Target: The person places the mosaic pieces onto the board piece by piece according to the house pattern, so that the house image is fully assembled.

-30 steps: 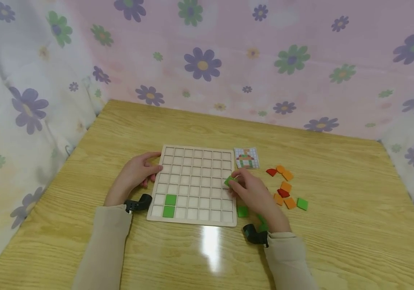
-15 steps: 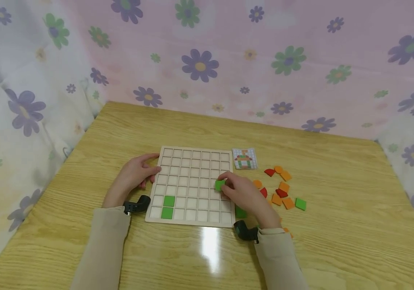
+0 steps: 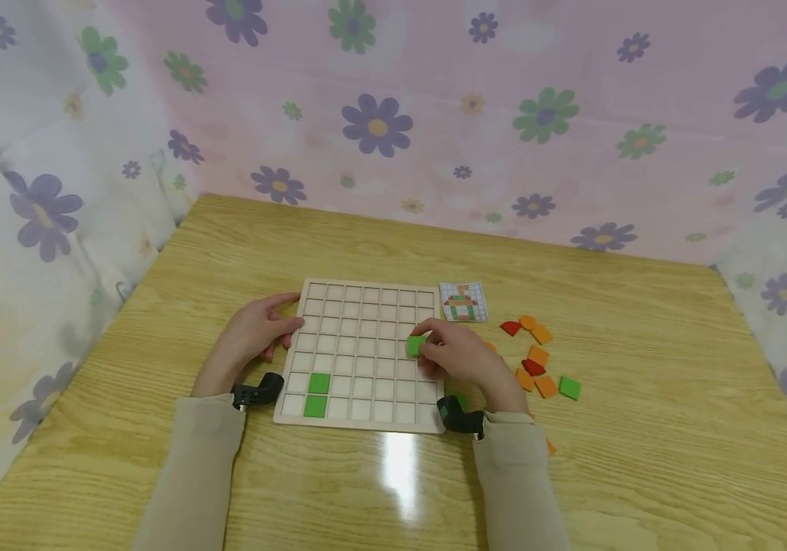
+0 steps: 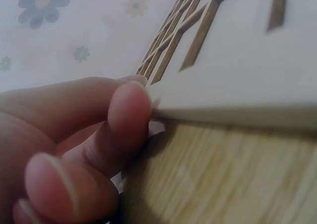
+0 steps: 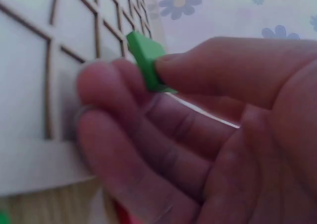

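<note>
Right hand (image 3: 458,353) pinches a green tile (image 3: 416,347), tilted, over the grid board (image 3: 359,426) at its 3 o'clock side; gap beneath cannot be told. Left hand (image 3: 256,329) rests relaxed fingertips on the 9 o'clock rim (light bracing probably suffices). Two green squares (image 3: 319,383) lie seated near 7 o'clock. Judgement on technique: level the tile, square its corners to the cells (image 3: 366,347), lower one edge first, then press flat. Clearance: loose orange pieces (image 3: 546,386) at 3 to 4 o'clock crowd the right sleeve (image 3: 520,482), so lift before swinging that way; most room towards 12 o'clock
</note>
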The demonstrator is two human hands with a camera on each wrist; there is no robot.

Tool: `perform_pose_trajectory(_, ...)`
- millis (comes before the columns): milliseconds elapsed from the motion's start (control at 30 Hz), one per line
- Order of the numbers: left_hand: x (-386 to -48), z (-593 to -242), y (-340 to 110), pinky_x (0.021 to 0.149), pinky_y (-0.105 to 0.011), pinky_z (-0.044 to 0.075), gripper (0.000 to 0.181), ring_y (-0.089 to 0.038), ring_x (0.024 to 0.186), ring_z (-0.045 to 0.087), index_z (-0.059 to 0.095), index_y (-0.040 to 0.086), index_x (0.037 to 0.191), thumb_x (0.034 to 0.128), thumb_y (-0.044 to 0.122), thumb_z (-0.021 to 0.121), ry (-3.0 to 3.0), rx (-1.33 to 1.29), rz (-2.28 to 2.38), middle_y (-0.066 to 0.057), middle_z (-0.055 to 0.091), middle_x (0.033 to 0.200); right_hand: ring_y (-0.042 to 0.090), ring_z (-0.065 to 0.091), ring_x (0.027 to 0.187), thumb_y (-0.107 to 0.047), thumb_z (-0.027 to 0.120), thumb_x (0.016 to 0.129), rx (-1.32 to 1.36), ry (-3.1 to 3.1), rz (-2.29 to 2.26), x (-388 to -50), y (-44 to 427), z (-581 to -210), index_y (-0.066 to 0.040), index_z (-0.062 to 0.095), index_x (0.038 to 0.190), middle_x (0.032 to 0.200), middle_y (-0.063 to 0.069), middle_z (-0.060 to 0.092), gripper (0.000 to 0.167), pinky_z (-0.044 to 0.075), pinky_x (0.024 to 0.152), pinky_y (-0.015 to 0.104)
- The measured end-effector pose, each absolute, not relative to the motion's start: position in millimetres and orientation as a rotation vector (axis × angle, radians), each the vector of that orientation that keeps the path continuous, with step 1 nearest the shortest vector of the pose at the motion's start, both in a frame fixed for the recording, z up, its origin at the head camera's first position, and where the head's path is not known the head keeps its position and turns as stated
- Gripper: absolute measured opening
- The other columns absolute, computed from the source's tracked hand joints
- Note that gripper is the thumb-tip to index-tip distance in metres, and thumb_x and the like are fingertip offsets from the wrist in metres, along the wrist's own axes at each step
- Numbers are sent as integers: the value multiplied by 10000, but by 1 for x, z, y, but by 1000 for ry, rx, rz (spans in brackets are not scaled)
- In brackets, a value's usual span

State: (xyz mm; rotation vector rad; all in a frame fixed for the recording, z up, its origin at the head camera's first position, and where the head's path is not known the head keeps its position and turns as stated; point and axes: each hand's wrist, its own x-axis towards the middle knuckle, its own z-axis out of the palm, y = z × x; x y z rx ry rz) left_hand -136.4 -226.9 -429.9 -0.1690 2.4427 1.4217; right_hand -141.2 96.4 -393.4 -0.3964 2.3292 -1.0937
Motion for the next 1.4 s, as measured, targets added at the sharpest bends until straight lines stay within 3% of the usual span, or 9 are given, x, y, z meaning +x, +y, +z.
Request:
perform_pose_trajectory(300,-135,-431,-228,387,-293,402,545,-152,388,408,411,308,1330,830,380,616,2431,-186,1428,-106,591,646,189,586,612,-111,506,891,-416,2346,-1040,-151,87,-391,-77,531,1054,733,64,609,169,494,576,295)
perform_pose_trajectory(733,-137,-434,-225,385,-330,421,521,-143,363,398,420,321,1323,840,411,591,2433,-174,1466,-118,596,660,118,600,607,-246,522,880,-427,2475,-1016,-142,48,-395,-190,532,986,752,-56,639,120,452,612,289)
perform_pose_trajectory(1133,-137,-431,-227,383,-326,421,513,-151,369,406,430,315,1318,840,391,600,2449,-177,1459,-120,594,648,102,582,593,-278,541,881,-545,2454,-1097,-134,15,-403,-187,599,939,750,-58,618,123,461,584,258)
perform_pose_trajectory(1400,-137,-431,-228,387,-329,425,514,-153,370,411,432,312,1316,838,390,603,2458,-180,1435,-113,596,650,98,555,596,-296,574,869,-543,2489,-1069,-144,7,-407,-193,629,928,733,-73,599,132,438,633,273)
